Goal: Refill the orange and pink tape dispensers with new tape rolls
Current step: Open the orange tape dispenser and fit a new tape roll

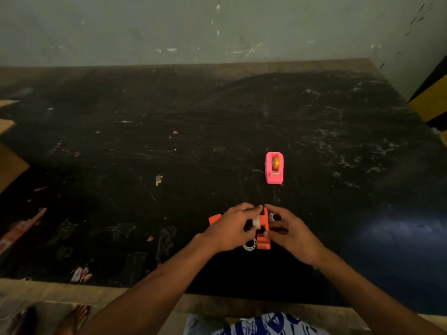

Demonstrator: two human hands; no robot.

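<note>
The orange tape dispenser (263, 234) lies on the black table near the front edge, between my two hands. My left hand (232, 228) pinches a white tape roll (256, 222) at the dispenser's left side. My right hand (289, 232) grips the dispenser from the right. An orange piece (214, 218) pokes out left of my left hand. Two white ring-shaped spools show partly: one (249, 245) below my left hand, one (274, 216) above my right hand. The pink tape dispenser (274, 168) stands upright farther back with a yellow-orange roll (275, 163) in it.
The black scratched table (169, 141) reaches a grey wall at the back. Cardboard (9, 163) lies at the left edge, and a yellow and black object (433, 102) at the right. Red paper scraps (21, 229) litter the left front. Bare feet (72, 317) show below the table's front edge.
</note>
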